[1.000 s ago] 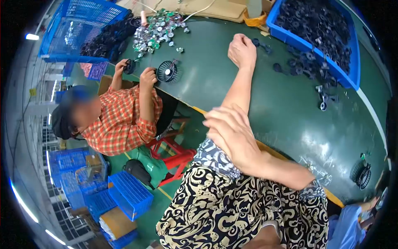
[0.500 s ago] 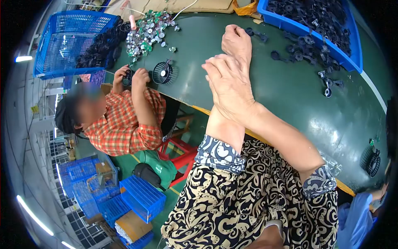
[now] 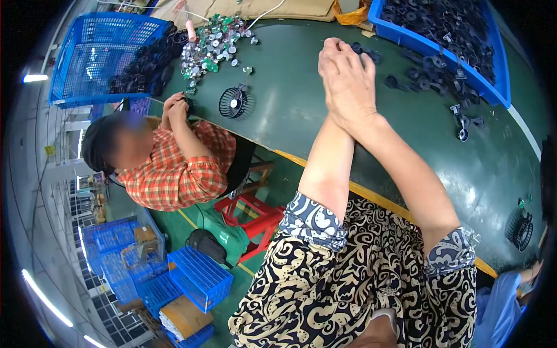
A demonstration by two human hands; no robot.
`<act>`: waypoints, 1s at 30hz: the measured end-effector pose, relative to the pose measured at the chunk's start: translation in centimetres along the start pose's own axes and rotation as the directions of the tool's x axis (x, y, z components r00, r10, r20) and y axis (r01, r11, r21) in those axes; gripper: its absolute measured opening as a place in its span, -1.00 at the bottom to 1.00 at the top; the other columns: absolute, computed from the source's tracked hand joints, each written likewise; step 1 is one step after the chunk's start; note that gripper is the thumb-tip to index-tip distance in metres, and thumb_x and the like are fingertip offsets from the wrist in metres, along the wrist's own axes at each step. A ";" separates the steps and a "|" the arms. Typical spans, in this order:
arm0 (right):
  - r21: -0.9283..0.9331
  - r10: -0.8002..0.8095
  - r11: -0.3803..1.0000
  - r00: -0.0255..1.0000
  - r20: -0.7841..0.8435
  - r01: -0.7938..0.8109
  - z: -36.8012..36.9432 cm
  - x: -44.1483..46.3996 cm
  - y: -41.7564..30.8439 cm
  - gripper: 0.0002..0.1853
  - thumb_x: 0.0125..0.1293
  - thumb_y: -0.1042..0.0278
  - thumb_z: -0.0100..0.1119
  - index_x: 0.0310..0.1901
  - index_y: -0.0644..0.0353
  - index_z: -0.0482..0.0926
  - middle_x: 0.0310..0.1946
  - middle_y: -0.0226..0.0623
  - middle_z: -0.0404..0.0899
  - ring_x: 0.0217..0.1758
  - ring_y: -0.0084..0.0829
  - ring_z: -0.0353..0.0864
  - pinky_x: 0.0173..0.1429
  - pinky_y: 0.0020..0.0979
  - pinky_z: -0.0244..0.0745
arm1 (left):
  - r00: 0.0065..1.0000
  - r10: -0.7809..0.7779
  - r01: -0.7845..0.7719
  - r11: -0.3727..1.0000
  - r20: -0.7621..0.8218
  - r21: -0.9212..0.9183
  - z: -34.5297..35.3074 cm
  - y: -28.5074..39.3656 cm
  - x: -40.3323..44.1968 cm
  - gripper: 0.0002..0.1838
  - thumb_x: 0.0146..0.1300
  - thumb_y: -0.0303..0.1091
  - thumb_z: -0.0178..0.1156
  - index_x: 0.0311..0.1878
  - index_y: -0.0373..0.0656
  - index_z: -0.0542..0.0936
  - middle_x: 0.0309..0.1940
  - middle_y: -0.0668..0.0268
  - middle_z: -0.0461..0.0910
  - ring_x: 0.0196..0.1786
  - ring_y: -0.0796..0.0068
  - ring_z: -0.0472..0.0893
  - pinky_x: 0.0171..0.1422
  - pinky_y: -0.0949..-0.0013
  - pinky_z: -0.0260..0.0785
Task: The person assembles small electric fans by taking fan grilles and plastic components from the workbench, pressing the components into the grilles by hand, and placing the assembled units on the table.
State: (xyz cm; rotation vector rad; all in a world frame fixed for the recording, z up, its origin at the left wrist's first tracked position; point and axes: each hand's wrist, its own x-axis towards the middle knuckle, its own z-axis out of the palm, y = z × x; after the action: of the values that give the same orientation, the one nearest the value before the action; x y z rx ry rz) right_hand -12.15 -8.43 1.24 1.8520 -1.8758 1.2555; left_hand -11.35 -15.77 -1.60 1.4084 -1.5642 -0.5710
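Observation:
My right hand (image 3: 351, 87) lies over my left hand (image 3: 331, 43), with its fingers spread across the back of it. Most of my left hand is covered, so its fingers do not show. Both forearms reach out over the green table (image 3: 290, 69). Just beyond my hands, on the right, lies a small black plastic part (image 3: 369, 54), partly hidden behind my fingers. A round black fan cage (image 3: 233, 103) with a white centre rests on the table to the left. No object shows in my right hand.
At right, a blue bin (image 3: 503, 87) holds many black parts; several loose ones (image 3: 432, 72) lie beside it. A pile of small green and clear pieces (image 3: 212, 49) and a blue basket (image 3: 110, 23) are at left. A person in a checked shirt (image 3: 174, 168) works there. Another fan cage (image 3: 523, 232) is far right.
My right hand has slid from my left wrist up over the back of my left hand. Both arms reach a little farther right. The other person's hands have come closer together.

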 end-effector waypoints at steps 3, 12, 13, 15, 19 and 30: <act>0.008 0.001 1.000 1.000 -0.023 0.000 0.2 -0.9 1.0 -0.65 0.31 0.43 0.20 0.13 0.17 0.62 0.22 -0.14 0.53 0.47 -0.09 0.39 0.56 0.20 0.16 | 0.999 -0.017 0.018 0.999 0.031 -0.049 -0.4 0.5 -0.3 -0.76 0.42 -0.20 0.20 -0.09 -0.16 0.71 -0.28 0.08 0.78 -0.20 -0.06 0.74 -0.08 0.05 0.56; 0.095 0.063 0.993 0.996 0.070 -0.070 -0.5 -2.6 1.1 -0.75 0.47 0.38 0.17 0.12 0.18 0.64 0.00 -0.18 0.63 0.23 -0.10 0.53 0.47 0.02 0.28 | 0.992 0.099 -0.093 0.993 -0.079 0.079 1.6 -1.5 1.6 -0.74 0.45 -0.18 0.16 -0.07 -0.16 0.70 -0.25 0.04 0.78 -0.16 -0.10 0.74 -0.03 0.03 0.57; 0.147 0.074 0.985 0.994 0.079 -0.085 -0.7 -2.7 1.0 -0.75 0.49 0.35 0.17 0.11 0.19 0.65 -0.01 -0.16 0.64 0.23 -0.09 0.54 0.47 0.02 0.29 | 0.993 0.087 -0.077 0.990 -0.083 0.119 2.0 -1.6 1.7 -0.74 0.44 -0.19 0.17 -0.07 -0.15 0.70 -0.25 0.04 0.78 -0.15 -0.10 0.74 -0.02 0.00 0.57; 0.253 0.093 0.961 0.991 0.099 -0.116 -1.0 -3.0 0.6 -0.75 0.53 0.30 0.18 0.09 0.23 0.67 -0.01 -0.13 0.67 0.22 -0.07 0.56 0.47 0.01 0.31 | 0.994 0.064 -0.044 0.979 -0.094 0.200 2.4 -1.7 2.0 -0.76 0.43 -0.20 0.17 -0.07 -0.13 0.71 -0.25 0.04 0.78 -0.14 -0.11 0.75 -0.02 -0.04 0.57; 0.367 0.096 0.916 0.978 0.186 -0.160 -1.6 -3.4 -0.1 -0.63 0.54 0.12 0.17 0.10 0.28 0.68 0.04 -0.06 0.71 0.31 -0.07 0.57 0.49 -0.02 0.31 | 0.987 0.102 -0.074 0.975 -0.127 0.207 2.8 -1.6 2.0 -0.80 0.39 -0.24 0.20 -0.11 -0.10 0.73 -0.27 0.05 0.78 -0.15 -0.12 0.75 -0.03 -0.09 0.56; 0.685 -0.250 0.721 0.880 0.403 -0.109 -7.6 -5.4 -8.1 -0.55 0.51 0.02 0.22 0.24 0.15 0.59 0.23 -0.19 0.66 0.53 -0.18 0.45 0.67 0.20 0.08 | 0.993 0.091 -0.071 0.968 -0.077 0.241 2.5 -1.8 4.1 -0.89 0.36 -0.33 0.22 -0.23 -0.13 0.67 -0.31 0.14 0.74 -0.12 0.00 0.67 0.01 -0.06 0.51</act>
State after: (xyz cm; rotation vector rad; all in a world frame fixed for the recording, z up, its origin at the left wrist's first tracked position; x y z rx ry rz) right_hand -6.89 1.98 5.51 2.8178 -1.5927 1.7787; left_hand -12.25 -20.62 -2.98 1.5168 -1.6528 -0.2753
